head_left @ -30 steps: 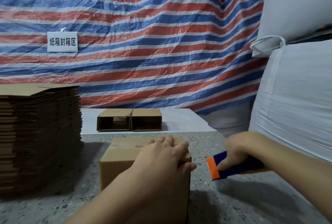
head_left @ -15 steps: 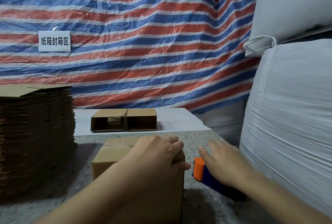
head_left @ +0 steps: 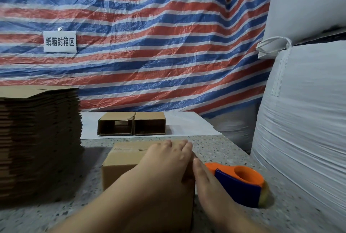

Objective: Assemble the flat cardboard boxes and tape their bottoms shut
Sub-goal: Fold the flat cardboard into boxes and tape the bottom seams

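Note:
An assembled cardboard box (head_left: 123, 161) stands on the speckled table (head_left: 221, 150) in front of me. My left hand (head_left: 164, 163) lies flat on its top, fingers curving over the right edge. My right hand (head_left: 207, 182) is stretched out with straight fingers along the box's right side. Just right of it, the orange and blue tape dispenser (head_left: 241, 182) lies on the table, free of both hands. A tall stack of flat cardboard boxes (head_left: 39, 139) stands at the left.
Two open-ended assembled boxes (head_left: 131, 126) lie side by side on a white sheet (head_left: 187, 124) at the back of the table. Big white sacks (head_left: 303, 120) wall off the right side. A striped tarp (head_left: 149, 36) with a label hangs behind.
My right hand set the tape dispenser down on the table, let go of it and moved left against the box's side. My left hand stayed on the box top.

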Demonstrator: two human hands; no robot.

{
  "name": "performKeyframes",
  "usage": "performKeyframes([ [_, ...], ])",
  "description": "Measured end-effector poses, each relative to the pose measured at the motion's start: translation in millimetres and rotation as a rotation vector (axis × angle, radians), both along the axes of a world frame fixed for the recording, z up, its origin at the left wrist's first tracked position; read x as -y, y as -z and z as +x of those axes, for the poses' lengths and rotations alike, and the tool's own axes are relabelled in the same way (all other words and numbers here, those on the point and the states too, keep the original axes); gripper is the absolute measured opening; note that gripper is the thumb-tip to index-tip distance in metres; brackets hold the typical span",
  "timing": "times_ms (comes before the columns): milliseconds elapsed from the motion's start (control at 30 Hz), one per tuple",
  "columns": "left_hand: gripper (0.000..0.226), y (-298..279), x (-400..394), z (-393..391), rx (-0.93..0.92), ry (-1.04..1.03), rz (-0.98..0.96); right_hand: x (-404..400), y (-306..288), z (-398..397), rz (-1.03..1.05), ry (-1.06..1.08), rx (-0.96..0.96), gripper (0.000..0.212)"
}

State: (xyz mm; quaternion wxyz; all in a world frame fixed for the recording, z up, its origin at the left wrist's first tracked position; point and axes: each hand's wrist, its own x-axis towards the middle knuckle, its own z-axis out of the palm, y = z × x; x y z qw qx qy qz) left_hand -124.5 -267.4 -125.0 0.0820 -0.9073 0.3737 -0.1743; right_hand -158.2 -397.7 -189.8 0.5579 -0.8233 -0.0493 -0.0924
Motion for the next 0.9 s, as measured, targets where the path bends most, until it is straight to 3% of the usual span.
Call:
performKeyframes([
  [133,0.088,-5,-4,-4,-0.146,-0.006,-0.051,5,4,0,-0.012,0.022,-0.073,0.086],
  [267,0.057,-26,-20,1,-0.437,-0.014,-0.26,4,-7,10,-0.009,0.059,-0.023,0.095],
  [367,0.034,-35,-29,14,-0.434,-0.015,-0.297,-4,-6,16,0.049,0.042,0.004,0.087],
  [467,0.045,-37,-31,20,-0.501,-0.04,-0.447,-10,2,13,0.079,0.061,0.028,0.08],
  [533,0.041,-37,-35,18,-0.518,-0.022,-0.622,-9,4,11,0.043,0.071,0.032,0.081],
  [633,0.033,-32,-56,15,-0.322,0.019,-0.836,-4,3,10,-0.028,0.089,0.045,0.092],
  [700,0.042,-19,-77,13,-0.163,-0.013,-1.007,0,0,9,-0.032,0.114,0.026,0.098],
  [767,0.061,2,-97,8,-0.143,-0.091,-1.196,4,-2,7,-0.006,0.112,0.039,0.091],
  [833,0.079,27,-107,2,-0.265,-0.167,-1.304,3,0,7,0.022,0.067,0.071,0.082],
  [900,0.079,50,-108,-1,-0.427,-0.136,-1.356,0,8,8,0.042,0.013,0.096,0.066],
])
